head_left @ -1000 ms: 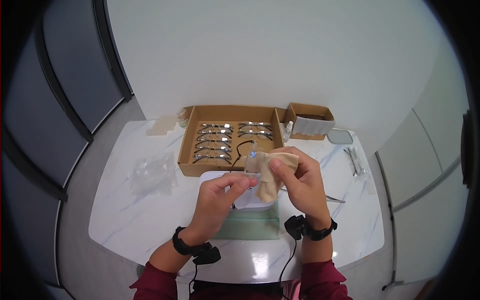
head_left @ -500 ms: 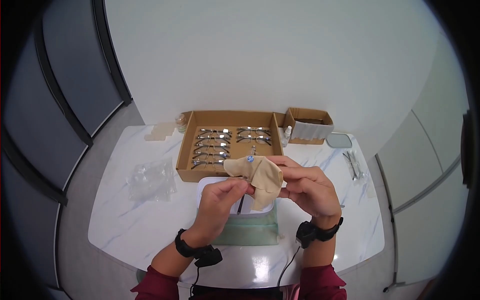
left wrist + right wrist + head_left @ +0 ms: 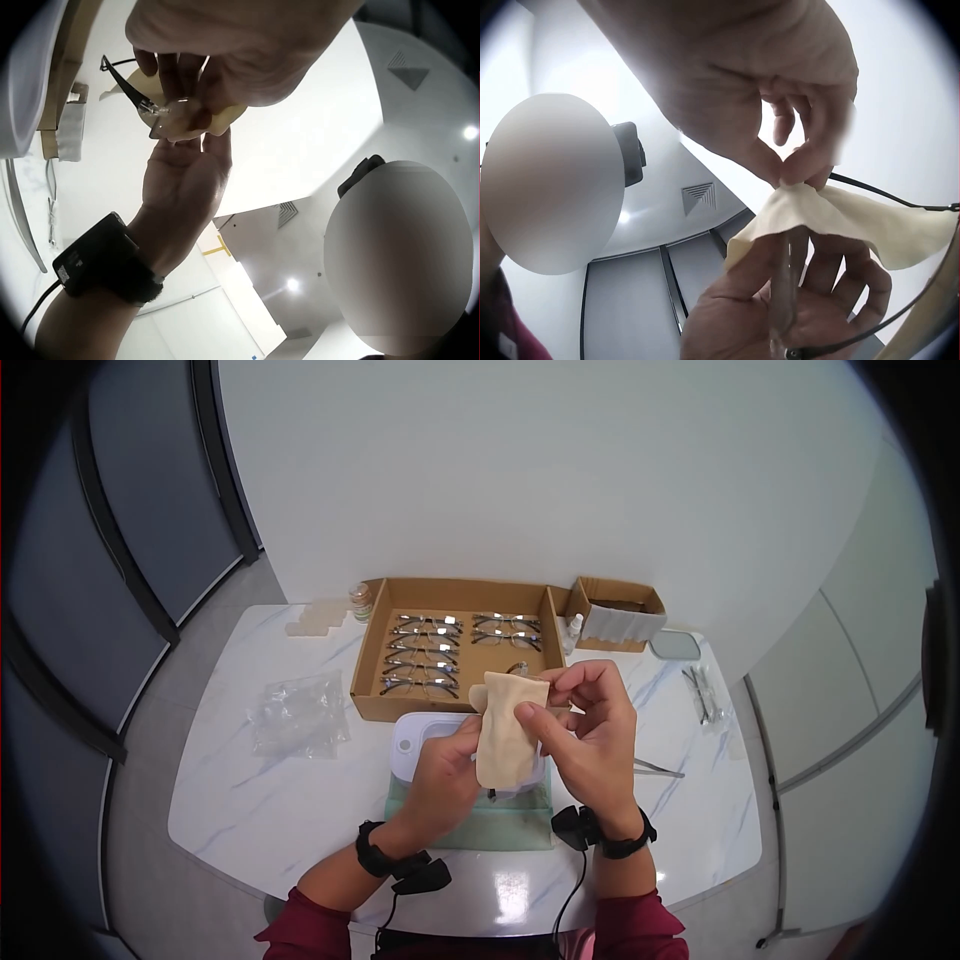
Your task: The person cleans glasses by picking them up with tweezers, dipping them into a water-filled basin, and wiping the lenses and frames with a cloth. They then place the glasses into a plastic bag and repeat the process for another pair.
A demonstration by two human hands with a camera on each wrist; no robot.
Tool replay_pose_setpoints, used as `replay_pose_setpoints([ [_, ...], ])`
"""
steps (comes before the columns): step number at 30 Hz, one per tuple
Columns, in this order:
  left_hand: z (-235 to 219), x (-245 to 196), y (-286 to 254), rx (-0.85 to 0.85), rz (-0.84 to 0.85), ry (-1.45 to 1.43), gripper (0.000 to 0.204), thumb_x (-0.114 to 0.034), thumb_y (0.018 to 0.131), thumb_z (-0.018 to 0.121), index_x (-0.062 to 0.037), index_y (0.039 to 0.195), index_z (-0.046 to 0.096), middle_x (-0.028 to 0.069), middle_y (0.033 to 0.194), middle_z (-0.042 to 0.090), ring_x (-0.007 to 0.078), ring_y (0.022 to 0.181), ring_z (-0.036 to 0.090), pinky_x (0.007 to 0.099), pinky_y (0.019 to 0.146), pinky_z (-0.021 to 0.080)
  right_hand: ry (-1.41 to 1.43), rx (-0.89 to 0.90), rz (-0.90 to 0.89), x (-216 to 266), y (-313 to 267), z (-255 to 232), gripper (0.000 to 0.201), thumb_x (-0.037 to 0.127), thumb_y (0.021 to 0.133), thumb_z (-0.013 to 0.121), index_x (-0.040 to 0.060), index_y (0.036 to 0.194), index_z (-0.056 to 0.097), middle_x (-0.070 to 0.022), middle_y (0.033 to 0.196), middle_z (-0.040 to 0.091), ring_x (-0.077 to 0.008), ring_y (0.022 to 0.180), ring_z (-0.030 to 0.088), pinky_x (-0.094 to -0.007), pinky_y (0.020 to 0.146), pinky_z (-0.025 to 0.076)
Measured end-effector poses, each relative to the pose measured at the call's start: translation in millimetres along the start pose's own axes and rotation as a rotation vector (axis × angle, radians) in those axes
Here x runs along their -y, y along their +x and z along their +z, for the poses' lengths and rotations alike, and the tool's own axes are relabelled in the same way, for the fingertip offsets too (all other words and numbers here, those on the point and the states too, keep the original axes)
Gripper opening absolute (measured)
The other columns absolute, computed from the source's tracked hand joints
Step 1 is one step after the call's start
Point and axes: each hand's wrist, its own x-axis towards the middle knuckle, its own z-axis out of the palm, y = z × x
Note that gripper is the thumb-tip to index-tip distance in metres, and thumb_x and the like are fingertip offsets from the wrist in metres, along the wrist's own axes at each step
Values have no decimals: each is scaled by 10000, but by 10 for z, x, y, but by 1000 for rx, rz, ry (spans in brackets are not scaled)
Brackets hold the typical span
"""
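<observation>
A beige cloth (image 3: 510, 735) is draped over a pair of eyeglasses, above a white tray (image 3: 405, 760). My left hand (image 3: 445, 775) holds the eyeglasses under the cloth; the right wrist view shows a clear lens (image 3: 781, 292) edge-on against its fingers. With thumb and fingertips, my right hand (image 3: 595, 735) pinches the cloth over the lens. A dark temple (image 3: 124, 82) of the eyeglasses sticks out past the cloth in the left wrist view. Most of the frame is hidden in the head view.
Behind the hands stands a cardboard box (image 3: 500, 665) with rows of eyeglasses (image 3: 420, 688). A smaller box (image 3: 610, 622) and a spray bottle (image 3: 573, 630) are right of it. Plastic bags (image 3: 300, 715) lie left, metal tweezers (image 3: 660, 770) right. Green fabric (image 3: 480, 835) lies under the tray.
The right hand has shifted the cloth across the eyeglasses and turned it, its thumb now in front. The cloth now covers the lens seen bare earlier. The left hand has moved slightly right.
</observation>
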Motion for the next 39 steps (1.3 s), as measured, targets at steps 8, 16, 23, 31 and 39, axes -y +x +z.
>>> replay_pose_setpoints([
  [8, -6, 26, -21, -31, 183, 117, 277, 54, 866, 578, -8, 1108, 700, 115, 1189, 656, 249, 1169, 590, 345, 999, 446, -54, 217, 9, -80, 24, -77, 187, 142, 904, 710, -33, 946, 658, -29, 838, 632, -79, 753, 545, -239, 674, 446],
  [16, 12, 45, 14, -20, 333, 295, 253, 22, 891, 573, 12, 1123, 675, 114, 1122, 677, 259, 1117, 602, 352, 971, 447, 240, 331, 215, 21, 2, -77, 210, 128, 965, 649, -48, 1075, 682, -6, 918, 664, -65, 836, 580, -221, 744, 469],
  [23, 74, -73, -4, 50, 57, 60, 230, -57, 979, 540, 44, 1163, 635, 81, 1069, 679, 134, 1016, 600, 285, 893, 468, 459, 235, 255, -59, -9, -64, 245, 130, 971, 645, -55, 1130, 666, -68, 1001, 699, -91, 872, 649, -235, 771, 522],
  [31, 8, -57, 19, 116, -8, 25, 208, -77, 1008, 516, 41, 1099, 661, 29, 962, 679, 68, 895, 593, 241, 777, 477, 646, 249, 339, -103, 10, -76, 271, 170, 1013, 582, -59, 1137, 657, -90, 1023, 699, -114, 901, 661, -253, 793, 534],
  [39, -73, -33, 28, 224, 30, -174, 231, -52, 1025, 469, 44, 1167, 624, 47, 1088, 639, 79, 976, 571, 248, 818, 471, 713, 342, 269, -192, -6, -84, 306, 203, 1012, 591, -75, 1110, 671, -93, 1017, 697, -130, 918, 653, -272, 819, 522],
])
